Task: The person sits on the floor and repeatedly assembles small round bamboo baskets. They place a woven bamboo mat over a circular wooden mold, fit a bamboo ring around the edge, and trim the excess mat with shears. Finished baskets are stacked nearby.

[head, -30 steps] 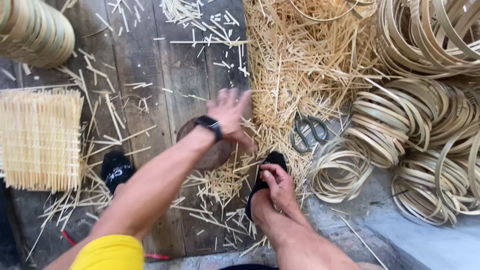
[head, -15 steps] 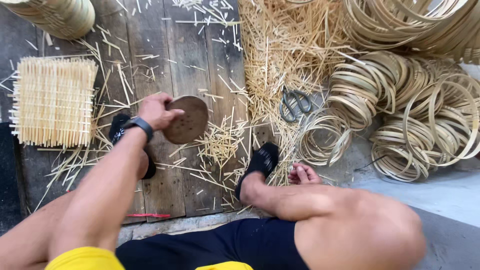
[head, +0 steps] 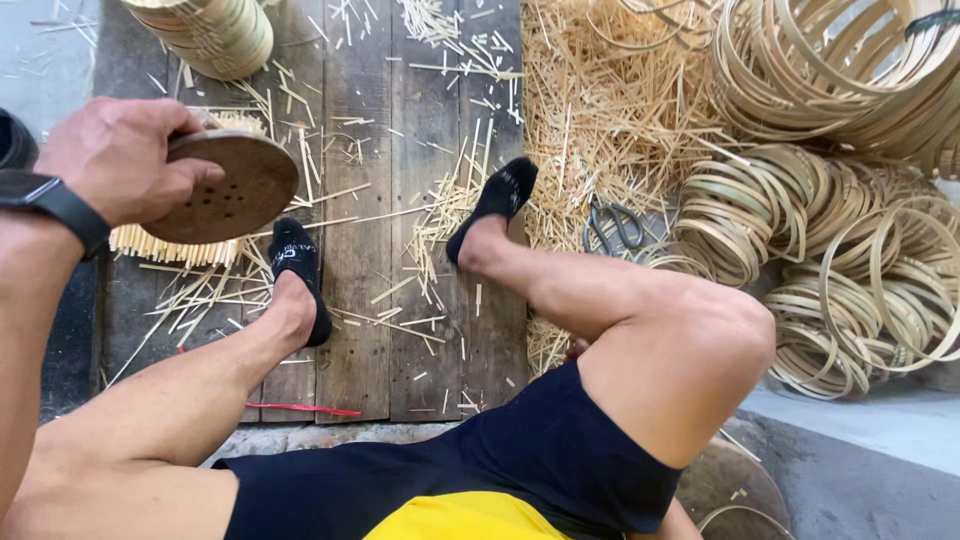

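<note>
Up at the left, the left hand (head: 115, 160) has its grip closed around the edge of a round brown wooden disc (head: 225, 190) dotted with small holes, held above the plank floor (head: 390, 250). Below the disc lies a bundle of thin sticks (head: 165, 245). The right hand is out of view. Scissors (head: 612, 228) rest by the bamboo hoops (head: 800, 230).

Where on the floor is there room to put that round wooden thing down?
The barest patch is the planks between the two socked feet. The left hand holds the disc over a stick bundle. On the right it is crowded: straw pile, scissors, bamboo hoops.
</note>
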